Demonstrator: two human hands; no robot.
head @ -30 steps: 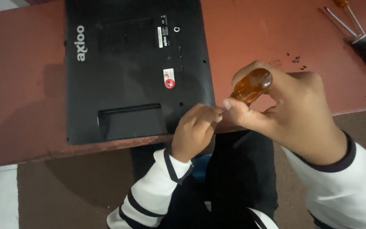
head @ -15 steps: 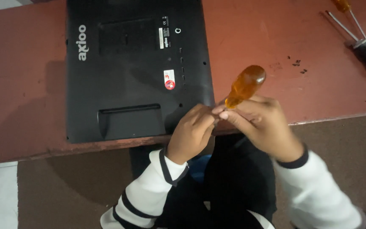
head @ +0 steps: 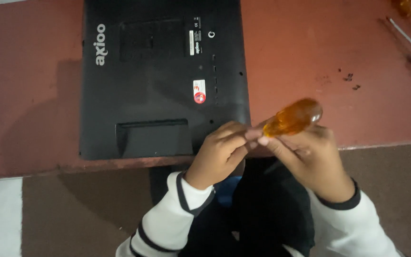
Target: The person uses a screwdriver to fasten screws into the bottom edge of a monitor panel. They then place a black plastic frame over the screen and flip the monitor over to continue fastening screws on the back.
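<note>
While I look down from the head camera, both hands meet at the near edge of the worktop (head: 357,57), just beside the lower right corner of the laptop (head: 162,76). My right hand (head: 312,159) has its grip clamped on a screwdriver (head: 293,116): thumb and fingertips pinch the lower end of the handle, and the rest of the handle sticks up and to the right, free of the palm. That handle is translucent amber, rounded and bulbous at the far end, glossy, and a little blurred. I cannot see its shaft or tip; they are hidden where the two hands come together. My left hand (head: 220,152) has its fingers curled together and pressed toward the right hand's fingertips, right at the spot where the shaft would be, but I cannot tell whether it is actually holding anything.

The laptop lies closed and upside down, its black underside facing up, with a white logo at the left, small stickers near the middle and a recessed slot along the near edge. The worktop is reddish brown and scuffed. A few small dark specks, perhaps screws (head: 349,78), lie well apart to the right, and more tools (head: 410,38) with thin metal shafts rest at the far right corner. Both sleeves are white with dark stripes.
</note>
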